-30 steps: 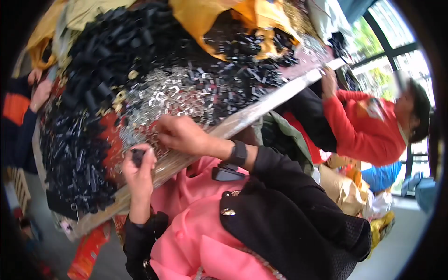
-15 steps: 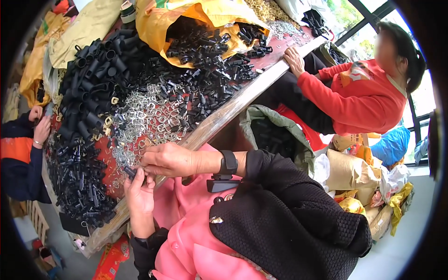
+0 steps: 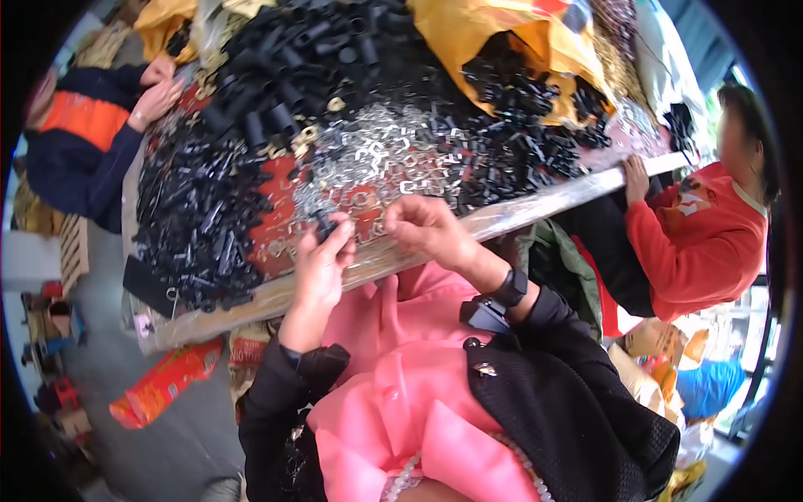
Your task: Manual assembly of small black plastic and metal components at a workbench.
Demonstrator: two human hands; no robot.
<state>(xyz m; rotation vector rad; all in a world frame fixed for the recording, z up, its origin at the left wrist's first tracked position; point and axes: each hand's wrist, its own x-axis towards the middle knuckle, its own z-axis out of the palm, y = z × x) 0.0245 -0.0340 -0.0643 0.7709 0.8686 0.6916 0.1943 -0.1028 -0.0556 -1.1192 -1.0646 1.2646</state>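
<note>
Well, the biggest thing before me is the table (image 3: pixel 276 201), red on top, its pale wooden edge (image 3: pixel 535 205) running glossy across the middle of the frame, as if wrapped in clear film. Toward the upper right, a crinkled yellow bag (image 3: pixel 452 50) gapes on its side, perhaps so that its black parts can spill out within reach. Matte black tubes (image 3: pixel 309 42), round and hollow, heap up at the top; a jagged mound of black pieces (image 3: pixel 196 201) lies at left. Silvery metal loops (image 3: pixel 376 151), thin and shiny, spread in the centre, nearest both hands, seemingly for easy picking.

The right hand (image 3: pixel 431 234) hovers by the table edge, fingers curled toward the thumb; whether anything sits between them, I can't tell. Beside it, the left hand (image 3: pixel 322 259) pinches a small dark part (image 3: pixel 324 227) between thumb and fingers, just left of the frame's centre, its upper end poking out, presumably to leave it exposed.
</note>
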